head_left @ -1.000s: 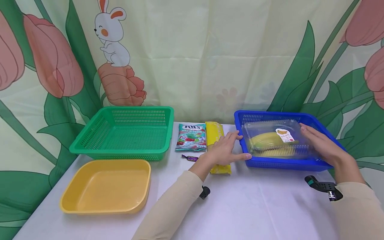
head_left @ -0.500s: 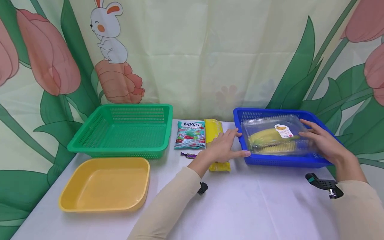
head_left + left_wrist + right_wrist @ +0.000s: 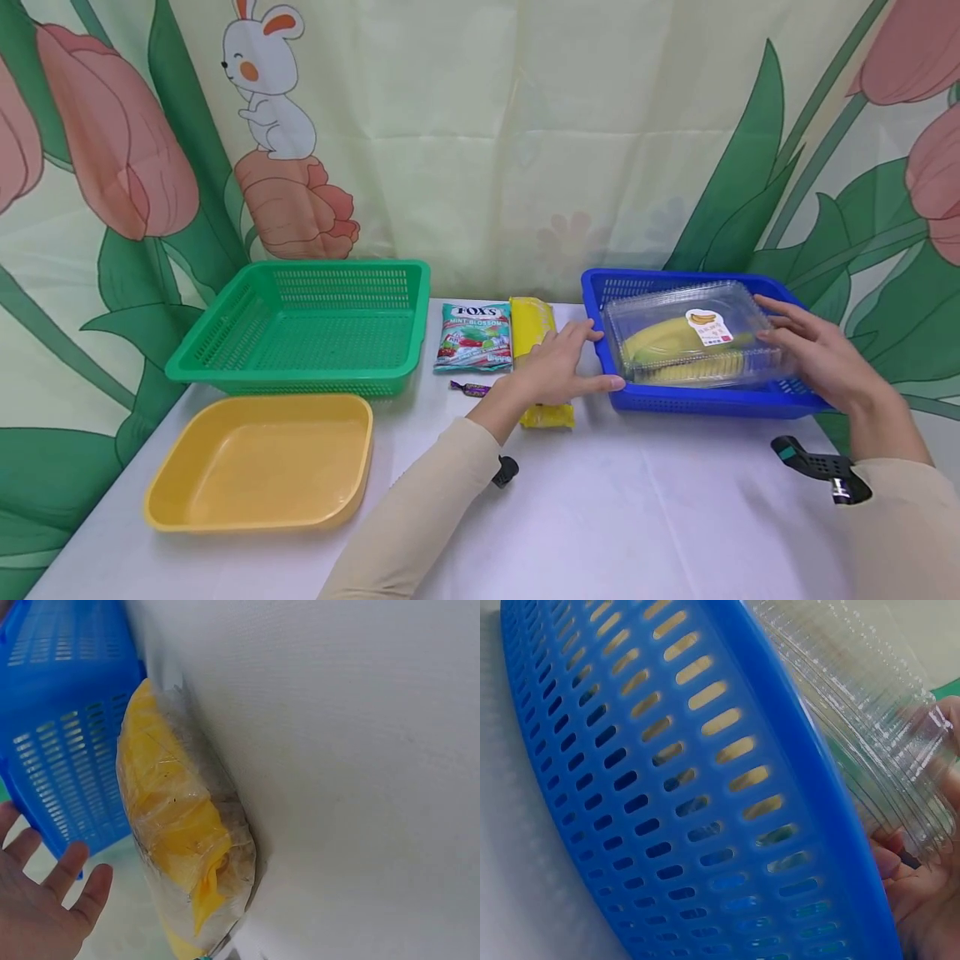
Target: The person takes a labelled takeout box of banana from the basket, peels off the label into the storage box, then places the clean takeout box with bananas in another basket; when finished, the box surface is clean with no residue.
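the right hand (image 3: 825,350) holds the right end of the box (image 3: 693,342); in the right wrist view its fingers bend around the box edge, with a fingertip beneath it. the box is clear and contains bananas (image 3: 660,343); a label (image 3: 708,327) with a banana drawing is fixed to the lid. the box is located at the blue basket (image 3: 720,404), within the outline of its rim in the head view. the right wrist view shows the held end projecting above the rim. whether the box's far end rests on the basket floor cannot be determined.

the left hand (image 3: 555,367) is spread, thumb set well apart from the extended fingers. thumb and fingertips lie at the left rim of the blue basket; the hand has nothing lifted. in the head view this hand passes over the yellow pack (image 3: 532,321) and hides its middle part. the yellow pack lies on the table (image 3: 600,500), between the blue basket and the mint pack (image 3: 474,337). the purple sweet (image 3: 468,389) lies in front of the mint pack, partly covered by the left hand.

the green basket (image 3: 322,387) stands left of the mint pack. the yellow tray (image 3: 258,462) is placed directly in front of the green basket.
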The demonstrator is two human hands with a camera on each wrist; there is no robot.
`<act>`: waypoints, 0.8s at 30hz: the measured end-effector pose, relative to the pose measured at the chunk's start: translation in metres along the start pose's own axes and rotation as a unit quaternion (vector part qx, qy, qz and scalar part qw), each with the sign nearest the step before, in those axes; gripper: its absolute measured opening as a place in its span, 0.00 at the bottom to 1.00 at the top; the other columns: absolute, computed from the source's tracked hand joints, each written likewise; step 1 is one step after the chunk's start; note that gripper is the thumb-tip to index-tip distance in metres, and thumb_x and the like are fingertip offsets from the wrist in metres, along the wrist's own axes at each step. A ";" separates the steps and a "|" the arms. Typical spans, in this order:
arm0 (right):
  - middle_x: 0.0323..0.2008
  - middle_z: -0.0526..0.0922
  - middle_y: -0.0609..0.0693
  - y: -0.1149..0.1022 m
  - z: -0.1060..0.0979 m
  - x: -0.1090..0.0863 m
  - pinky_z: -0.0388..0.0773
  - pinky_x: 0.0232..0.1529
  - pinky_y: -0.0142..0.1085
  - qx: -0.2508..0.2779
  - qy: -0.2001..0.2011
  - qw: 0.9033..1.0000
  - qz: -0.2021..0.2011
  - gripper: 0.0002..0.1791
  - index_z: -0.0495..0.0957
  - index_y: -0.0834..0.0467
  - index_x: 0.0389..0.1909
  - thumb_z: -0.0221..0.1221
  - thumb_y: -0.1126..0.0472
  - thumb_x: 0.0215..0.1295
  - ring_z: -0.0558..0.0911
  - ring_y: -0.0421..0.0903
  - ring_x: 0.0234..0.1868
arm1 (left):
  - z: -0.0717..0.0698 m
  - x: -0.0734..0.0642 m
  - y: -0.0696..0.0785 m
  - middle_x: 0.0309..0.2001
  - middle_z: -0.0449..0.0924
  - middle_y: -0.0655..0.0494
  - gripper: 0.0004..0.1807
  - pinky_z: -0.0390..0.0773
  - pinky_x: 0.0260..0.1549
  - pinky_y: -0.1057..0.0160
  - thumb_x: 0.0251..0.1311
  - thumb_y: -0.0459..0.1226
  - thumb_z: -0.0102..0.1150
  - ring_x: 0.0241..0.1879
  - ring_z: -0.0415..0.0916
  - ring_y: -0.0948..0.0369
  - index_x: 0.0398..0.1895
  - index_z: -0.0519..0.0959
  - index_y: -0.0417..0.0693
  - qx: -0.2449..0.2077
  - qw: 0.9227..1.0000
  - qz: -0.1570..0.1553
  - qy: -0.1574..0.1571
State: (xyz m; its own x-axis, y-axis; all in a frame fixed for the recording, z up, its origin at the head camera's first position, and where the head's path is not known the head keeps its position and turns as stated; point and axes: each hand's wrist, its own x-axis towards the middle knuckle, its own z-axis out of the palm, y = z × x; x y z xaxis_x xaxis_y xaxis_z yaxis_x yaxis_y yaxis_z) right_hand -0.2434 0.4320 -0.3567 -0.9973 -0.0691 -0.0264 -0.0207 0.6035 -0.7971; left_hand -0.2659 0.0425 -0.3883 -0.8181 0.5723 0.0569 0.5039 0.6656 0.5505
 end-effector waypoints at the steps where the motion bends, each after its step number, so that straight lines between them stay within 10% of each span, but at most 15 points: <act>1: 0.62 0.64 0.43 -0.001 0.001 -0.001 0.79 0.40 0.26 -0.003 0.008 1.000 -0.003 0.35 0.47 0.34 0.82 0.49 0.47 0.81 0.71 0.30 0.48 | 0.000 -0.001 0.000 0.82 0.50 0.63 0.52 0.51 0.77 0.43 0.59 0.74 0.55 0.81 0.48 0.49 0.80 0.55 0.60 -0.003 1.000 0.000 0.000; 10: 0.63 0.66 0.47 -0.020 0.001 -0.011 0.75 0.38 0.24 -0.024 0.075 0.997 -0.024 0.32 0.52 0.34 0.81 0.48 0.49 0.81 0.69 0.36 0.50 | -0.008 -0.003 -0.003 0.83 0.45 0.61 0.50 0.61 0.74 0.47 0.61 0.72 0.55 0.80 0.51 0.51 0.79 0.56 0.60 -0.008 1.000 0.018 -0.021; 17: 0.78 0.54 0.63 -0.034 -0.005 -0.021 0.67 0.54 0.60 -0.043 0.100 0.994 0.002 0.32 0.50 0.27 0.80 0.47 0.45 0.80 0.56 0.68 0.70 | -0.023 -0.004 -0.011 0.83 0.47 0.59 0.48 0.56 0.77 0.49 0.63 0.65 0.61 0.81 0.47 0.57 0.81 0.56 0.60 -0.021 0.996 0.047 -0.066; 20: 0.76 0.57 0.58 -0.039 -0.008 -0.026 0.73 0.57 0.50 -0.030 0.111 0.993 -0.005 0.32 0.52 0.29 0.80 0.47 0.47 0.81 0.65 0.56 0.66 | -0.026 -0.006 -0.013 0.83 0.48 0.58 0.49 0.54 0.77 0.49 0.62 0.66 0.60 0.82 0.45 0.57 0.81 0.56 0.60 -0.015 0.996 0.046 -0.076; 24: 0.70 0.61 0.53 -0.050 -0.010 -0.031 0.76 0.36 0.22 -0.007 0.130 0.991 -0.026 0.31 0.54 0.33 0.81 0.48 0.51 0.81 0.71 0.34 0.47 | -0.032 -0.012 -0.013 0.83 0.48 0.57 0.49 0.54 0.77 0.49 0.62 0.67 0.60 0.82 0.44 0.56 0.82 0.57 0.58 -0.007 0.996 0.037 -0.082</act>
State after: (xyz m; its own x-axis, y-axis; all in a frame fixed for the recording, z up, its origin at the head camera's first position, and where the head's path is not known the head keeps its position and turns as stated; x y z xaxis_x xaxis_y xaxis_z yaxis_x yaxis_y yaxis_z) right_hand -0.2126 0.4114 -0.3101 -0.9793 0.1060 0.1724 -0.0716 0.6155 -0.7849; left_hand -0.2717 0.0120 -0.3695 -0.7219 0.6909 -0.0387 0.5561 0.6124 0.5619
